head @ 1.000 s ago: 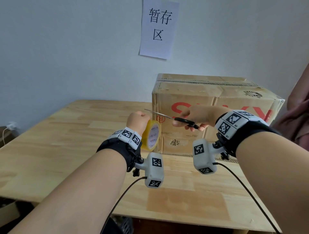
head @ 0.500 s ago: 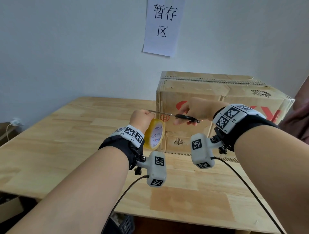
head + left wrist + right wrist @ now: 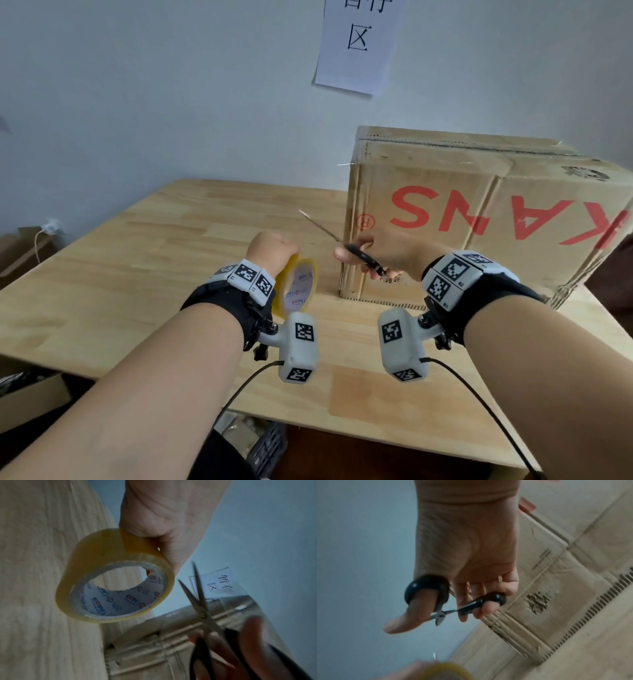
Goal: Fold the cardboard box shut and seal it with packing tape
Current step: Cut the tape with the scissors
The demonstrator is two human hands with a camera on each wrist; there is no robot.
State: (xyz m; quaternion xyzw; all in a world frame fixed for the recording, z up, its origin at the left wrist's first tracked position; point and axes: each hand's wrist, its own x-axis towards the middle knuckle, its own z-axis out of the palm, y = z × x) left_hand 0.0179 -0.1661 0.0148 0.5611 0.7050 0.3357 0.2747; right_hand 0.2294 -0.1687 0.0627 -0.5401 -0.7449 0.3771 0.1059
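Observation:
The cardboard box (image 3: 479, 212) stands on the table at the right, its top flaps folded down and its red print upside down. My left hand (image 3: 272, 251) grips a yellowish roll of packing tape (image 3: 298, 284) by its rim, held on edge just left of the box's near corner. The left wrist view shows the roll (image 3: 116, 588) with its printed white core. My right hand (image 3: 387, 251) holds black-handled scissors (image 3: 342, 241), thumb through one loop (image 3: 426, 588). The blades (image 3: 200, 601) point up and left, slightly parted, a short way from the roll.
The wooden table (image 3: 137, 274) has bare surface to the left and in front of the box. A paper sign (image 3: 359, 44) hangs on the wall behind. Cardboard (image 3: 20, 246) lies on the floor at left, and a dark crate (image 3: 267, 445) sits under the table's front edge.
The scissor blades lay level, reaching to the top of the roll; now they tilt upward and stand clear of it. Both hands have dropped lower in front of the box.

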